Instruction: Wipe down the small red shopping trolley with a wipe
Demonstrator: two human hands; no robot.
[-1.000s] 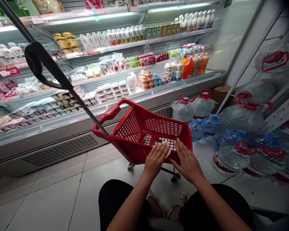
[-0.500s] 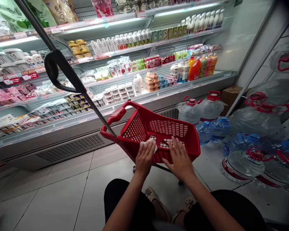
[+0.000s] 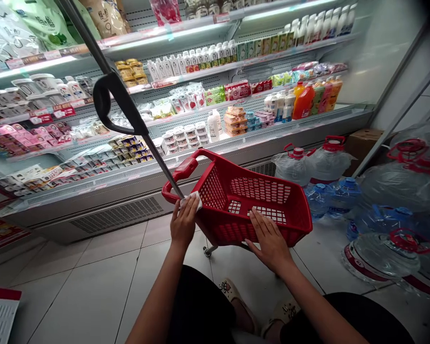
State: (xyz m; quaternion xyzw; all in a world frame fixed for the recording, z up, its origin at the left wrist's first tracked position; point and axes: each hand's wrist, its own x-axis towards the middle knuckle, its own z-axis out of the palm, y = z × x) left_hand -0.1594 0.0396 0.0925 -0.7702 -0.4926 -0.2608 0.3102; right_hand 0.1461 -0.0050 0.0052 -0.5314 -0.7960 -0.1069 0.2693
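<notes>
A red plastic rolling shopping basket (image 3: 268, 191) with lattice walls stands in front of me, nothing visible inside it. My left hand (image 3: 183, 223) presses a folded white cloth or tissue (image 3: 197, 200) against its near rim, at the corner by the foot of the grey metal pull rod (image 3: 164, 169). Farther up, that rod carries a black looped grip (image 3: 123, 112). Flat along the near side of the basket lies my right hand (image 3: 270, 239), fingers extended over the rim and holding nothing. A caster (image 3: 208, 251) shows below the basket.
Behind the basket runs an open chiller (image 3: 116, 212) with shelves of yogurt, bottles and bags. Large water bottles (image 3: 381, 255) with red handles and blue-capped jugs (image 3: 318, 198) stand on the tiled floor (image 3: 89, 286) at right. A red-and-white item (image 3: 2, 310) lies at lower left.
My left hand has slid the white cloth leftward along the near rim to the rod's foot. My right hand stays at the near side, now lower against it. The view has shifted slightly left.
</notes>
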